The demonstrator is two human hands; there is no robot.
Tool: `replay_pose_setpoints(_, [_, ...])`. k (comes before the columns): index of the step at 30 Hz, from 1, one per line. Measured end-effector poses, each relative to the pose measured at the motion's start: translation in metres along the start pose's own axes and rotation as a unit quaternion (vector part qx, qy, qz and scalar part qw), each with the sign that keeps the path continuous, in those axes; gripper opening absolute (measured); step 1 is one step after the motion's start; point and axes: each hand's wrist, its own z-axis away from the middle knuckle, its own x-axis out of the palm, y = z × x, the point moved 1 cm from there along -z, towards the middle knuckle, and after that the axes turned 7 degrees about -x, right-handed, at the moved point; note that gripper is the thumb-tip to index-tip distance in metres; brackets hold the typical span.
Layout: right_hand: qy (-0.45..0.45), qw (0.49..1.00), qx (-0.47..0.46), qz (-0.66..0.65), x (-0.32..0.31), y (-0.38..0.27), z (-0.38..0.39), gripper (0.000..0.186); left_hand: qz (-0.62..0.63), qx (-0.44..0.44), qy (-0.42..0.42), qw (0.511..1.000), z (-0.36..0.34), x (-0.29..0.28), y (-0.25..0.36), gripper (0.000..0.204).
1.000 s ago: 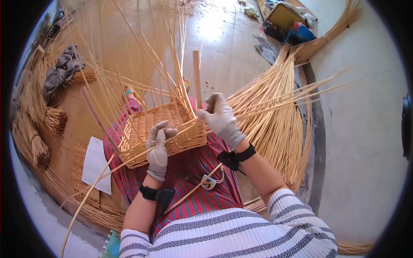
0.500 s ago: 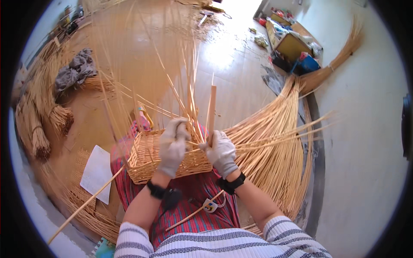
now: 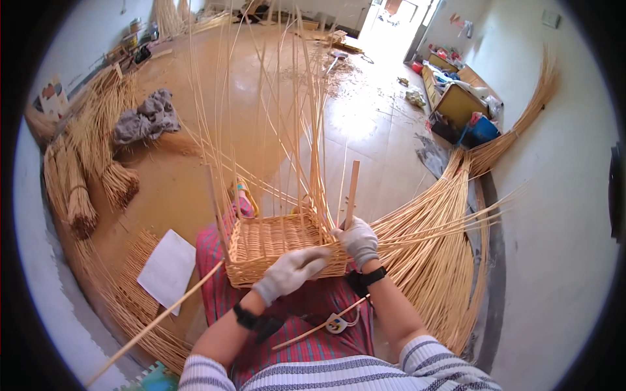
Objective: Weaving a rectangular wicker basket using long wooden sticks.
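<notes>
A half-woven rectangular wicker basket (image 3: 280,238) rests on my lap, with tall upright canes (image 3: 316,143) rising from its back and right sides. My right hand (image 3: 358,241), in a pale glove, is closed around the foot of a flat wooden stick (image 3: 353,186) at the basket's right corner. Several long wicker strands (image 3: 443,225) trail off to the right from beside that hand. My gloved left hand (image 3: 293,270) is at the near wall, fingers toward the right corner and smeared by motion. Another wooden stick (image 3: 216,212) stands at the basket's left corner.
A large wicker bundle (image 3: 430,267) fans out at my right. Tied bundles (image 3: 78,195) and a grey cloth (image 3: 149,117) lie at left. A white sheet (image 3: 168,264) sits beside my lap. A cane (image 3: 156,322) slants toward the lower left. A box of items (image 3: 460,104) stands at far right.
My left hand has come down from above the basket's interior to its near wall. My right hand stays by the stick at the corner. The view has tilted up, showing more of the room.
</notes>
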Motion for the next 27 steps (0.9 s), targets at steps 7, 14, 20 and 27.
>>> replay_pose_setpoints(7, [0.249,0.951,-0.154,0.098,-0.017,-0.008,0.031,0.038,0.103,-0.299,0.25,0.915,0.152,-0.081,-0.042,0.023])
replay_pose_setpoints(14, [0.116,0.972,-0.112,0.172,-0.03,0.027,0.039,0.03,0.181,-0.207,0.302,0.913,0.149,-0.099,-0.095,0.019])
replay_pose_setpoints(20, [0.101,0.973,-0.056,0.198,-0.033,0.009,0.04,0.035,0.172,-0.17,0.397,0.886,0.141,-0.089,-0.091,0.032])
replay_pose_setpoints(27, [0.283,0.945,-0.132,0.101,-0.009,-0.008,0.044,0.019,0.199,-0.162,0.356,0.899,0.142,-0.097,-0.099,0.032])
